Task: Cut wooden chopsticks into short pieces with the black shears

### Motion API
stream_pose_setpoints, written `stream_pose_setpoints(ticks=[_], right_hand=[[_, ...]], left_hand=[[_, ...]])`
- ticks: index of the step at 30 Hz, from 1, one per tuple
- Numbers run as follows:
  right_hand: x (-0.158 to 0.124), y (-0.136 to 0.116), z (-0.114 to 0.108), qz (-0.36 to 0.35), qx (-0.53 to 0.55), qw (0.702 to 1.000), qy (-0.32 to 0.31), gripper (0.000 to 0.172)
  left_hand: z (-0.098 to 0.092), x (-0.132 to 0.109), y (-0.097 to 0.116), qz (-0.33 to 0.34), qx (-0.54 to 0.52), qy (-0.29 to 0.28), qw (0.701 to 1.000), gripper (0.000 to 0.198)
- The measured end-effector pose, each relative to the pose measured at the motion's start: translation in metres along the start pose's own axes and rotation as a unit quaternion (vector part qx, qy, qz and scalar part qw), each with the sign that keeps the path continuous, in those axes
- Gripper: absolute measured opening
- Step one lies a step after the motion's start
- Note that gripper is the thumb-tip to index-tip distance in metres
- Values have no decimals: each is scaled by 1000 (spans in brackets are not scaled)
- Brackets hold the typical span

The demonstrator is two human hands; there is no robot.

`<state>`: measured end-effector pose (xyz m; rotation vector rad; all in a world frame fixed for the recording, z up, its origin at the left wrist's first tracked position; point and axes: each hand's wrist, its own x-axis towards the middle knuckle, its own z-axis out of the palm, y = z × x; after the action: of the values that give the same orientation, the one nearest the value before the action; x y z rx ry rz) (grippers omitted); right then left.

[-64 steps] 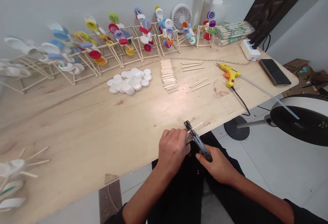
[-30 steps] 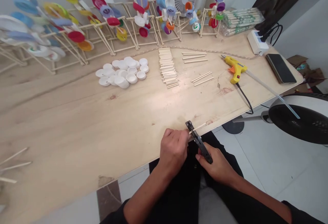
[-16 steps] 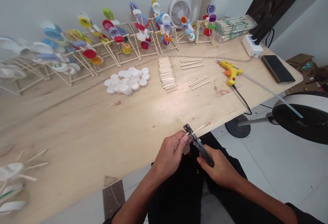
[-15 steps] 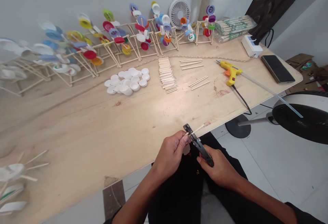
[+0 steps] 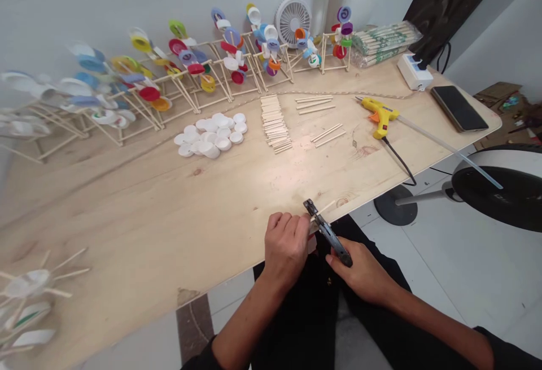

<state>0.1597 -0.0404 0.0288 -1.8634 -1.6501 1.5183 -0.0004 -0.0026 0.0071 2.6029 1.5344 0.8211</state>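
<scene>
The worktop [image 5: 169, 217] spreads in front of and to the left of the fingers. A row of stick stands with coloured caps [image 5: 195, 69] runs along its back, well beyond the fingers. The left hand [image 5: 288, 246] is knuckles up, fingers curled in, tips hidden; the right hand's [image 5: 362, 271] fingers wrap the handles of the pliers [image 5: 332, 237], whose head sits just beside the left fingers. Smallest, a thin stick [image 5: 326, 208], gripped by the left fingers, juts past the pliers' head.
</scene>
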Motion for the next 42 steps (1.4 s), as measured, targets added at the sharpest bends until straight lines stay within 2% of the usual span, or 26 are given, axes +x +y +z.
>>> stream_pose_setpoints(ticks=[8, 18, 23, 27, 30, 33, 36, 39, 42], right_hand=[[6, 1, 4, -1, -21, 1000, -5, 14], [13, 8, 14, 4, -24, 1000, 0, 16], [13, 11, 14, -10, -10, 1000, -4, 11], [6, 15, 10, -7, 21, 999, 26, 10], [-1, 21, 8, 7, 60, 997, 55, 13], [-8, 31, 9, 10, 114, 992, 59, 13], [-12, 40, 11, 7, 175, 983, 52, 15], [-15, 48, 12, 6, 207, 977, 44, 18], [-19, 55, 13, 6, 212, 976, 45, 22]], left_hand=[[7, -6, -5, -19, 27, -30, 999, 14], [8, -6, -9, -9, -7, -36, 999, 14], [8, -7, -9, -23, -34, -1, 999, 11], [2, -5, -10, -89, -116, 46, 988, 10], [-2, 7, -14, -111, -137, 38, 984, 12], [-1, 29, -17, -43, -105, 12, 994, 13], [7, 53, -18, 64, -48, -11, 997, 16], [16, 71, -19, 181, 1, -57, 982, 19], [20, 81, -20, 252, 59, -106, 960, 22]])
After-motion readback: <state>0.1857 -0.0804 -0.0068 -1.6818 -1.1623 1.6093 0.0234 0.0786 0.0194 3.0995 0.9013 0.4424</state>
